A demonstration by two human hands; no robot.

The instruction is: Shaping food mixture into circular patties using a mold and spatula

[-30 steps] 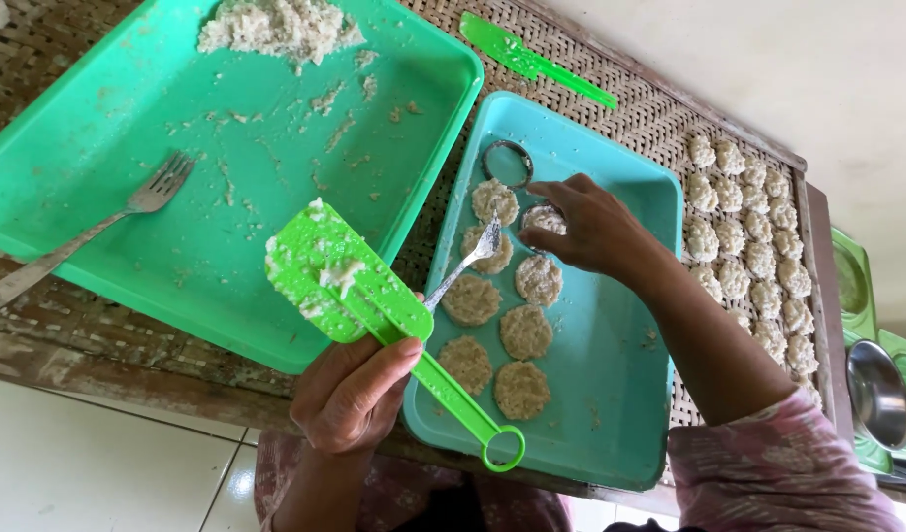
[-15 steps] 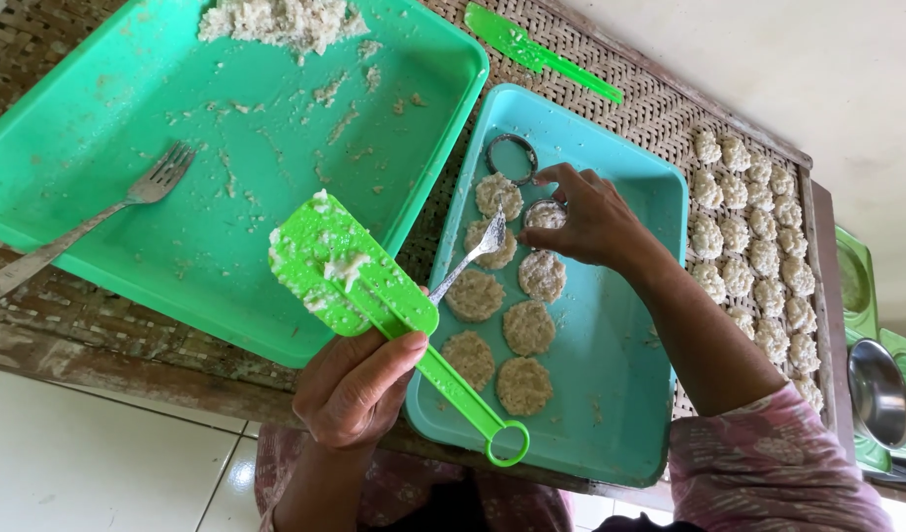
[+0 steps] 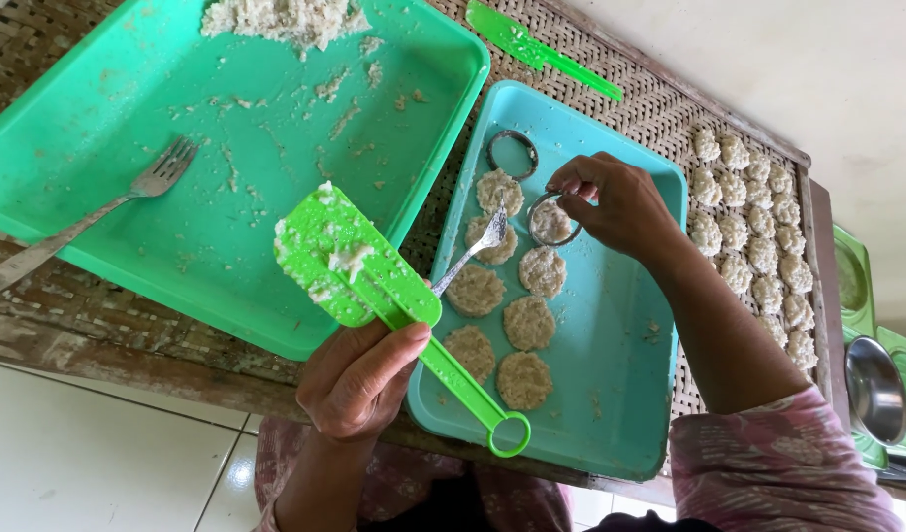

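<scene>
Shaping small round patties, by the look of it, with pressing inside a mould as the step in hand. Left hand (image 3: 359, 379) closed around a green spatula (image 3: 359, 271) and, along with it, a small fork (image 3: 470, 256) whose tines lie on a patty. Spatula blade smeared with white crumbly mix, held above the gap between the two trays. Right hand (image 3: 618, 205) pinching a metal ring (image 3: 553, 219) between fingertips, set down around a fresh patty (image 3: 551, 223) in the blue tray (image 3: 630, 394). Seven other patties (image 3: 528, 322) in two rows beside it, a spare ring (image 3: 512, 154) near the tray's far end. Green tray (image 3: 98, 108) to the left, holding a second fork (image 3: 89, 219) and a heap of mix (image 3: 281, 18) at its far edge. Many finished patties (image 3: 753, 232) laid out on the woven mat (image 3: 660, 108) covering the desk. Next move likely calling for a straight, gentle lift of the ring, so as not to break the patty's edge.
</scene>
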